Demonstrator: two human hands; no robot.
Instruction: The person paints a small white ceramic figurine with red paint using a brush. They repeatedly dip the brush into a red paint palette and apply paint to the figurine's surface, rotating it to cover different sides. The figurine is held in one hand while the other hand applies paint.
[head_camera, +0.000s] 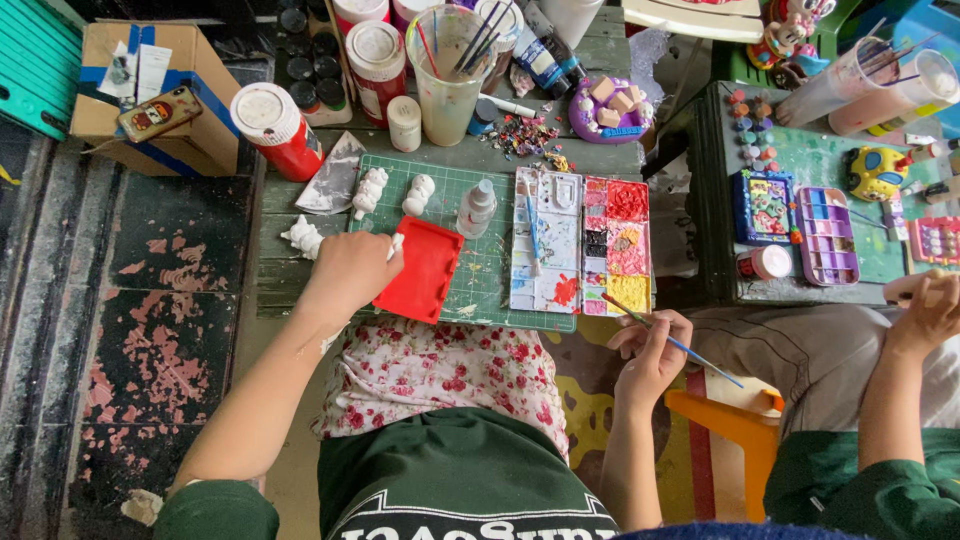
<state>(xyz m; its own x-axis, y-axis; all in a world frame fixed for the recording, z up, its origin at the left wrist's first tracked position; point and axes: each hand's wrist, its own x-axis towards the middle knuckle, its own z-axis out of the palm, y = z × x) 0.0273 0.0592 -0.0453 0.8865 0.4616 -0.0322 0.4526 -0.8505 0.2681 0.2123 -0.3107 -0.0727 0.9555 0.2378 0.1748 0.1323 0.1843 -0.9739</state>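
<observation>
Currently the left hand (350, 270) is closing over a small white plaster figure (396, 243) at the near-left part of the green cutting mat (490, 280), with only a sliver of white showing past the knuckles. Its fingers are resting just beside, possibly touching, the red tray (420, 270) lying tilted on the mat. The right hand (652, 350) is gripping a thin paintbrush (672, 341) in a closed pinch, hovering off the table edge below the paint palette (580, 240), bristle end pointing up towards the yellow wells.

Other unpainted figures are standing close by: one on the bare wood to the left (302, 236) and two at the top of the mat (395, 190). A small clear bottle (476, 207) is standing upright just right of them.

Risks noted, as judgement: the left forearm is crossing low near the loose figures, so a sideways sweep could be knocking them over or off the table. The loaded brush is hanging over the floral cloth (440, 370) on the lap, where a drip could be staining it. A second person's hand (930, 310) is working at the far right, well apart
</observation>
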